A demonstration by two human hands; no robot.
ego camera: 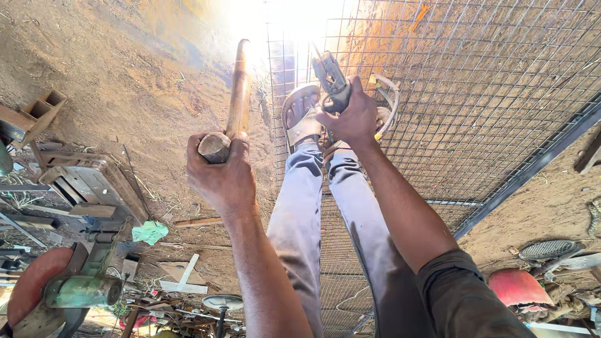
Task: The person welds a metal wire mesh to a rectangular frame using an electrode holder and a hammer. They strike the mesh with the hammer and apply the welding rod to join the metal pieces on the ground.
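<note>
A large wire mesh panel (476,94) in a dark metal frame lies flat on the dirt ground (125,69), filling the right half of the view; the person stands on it, grey trousers (300,206) and a sandalled foot (303,116) directly under the camera. At the left edge sits a cut-off saw with a reddish disc (37,281) among scrap and offcuts, and beside it a battered metal box (94,181); a red, rounded object (516,286) and a small round grille (548,249) lie at the lower right.

The left hand (222,172) is wrapped in a full fist around the butt end of a wooden handle (238,94). Its long axis runs straight away from the fist toward the bright glare at the top of the view, almost parallel to the mesh edge and just left of it, over bare dirt; its far end is lost in the glare.

The right hand (350,116) is closed tightly, fingers curled together, on a metal clamp-like holder, probably a welding electrode holder (332,78), which points away and slightly left. It hangs over the mesh near the foot, so this hand is the one nearer the wire, with a pale cable loop (388,103) just beside it
</note>
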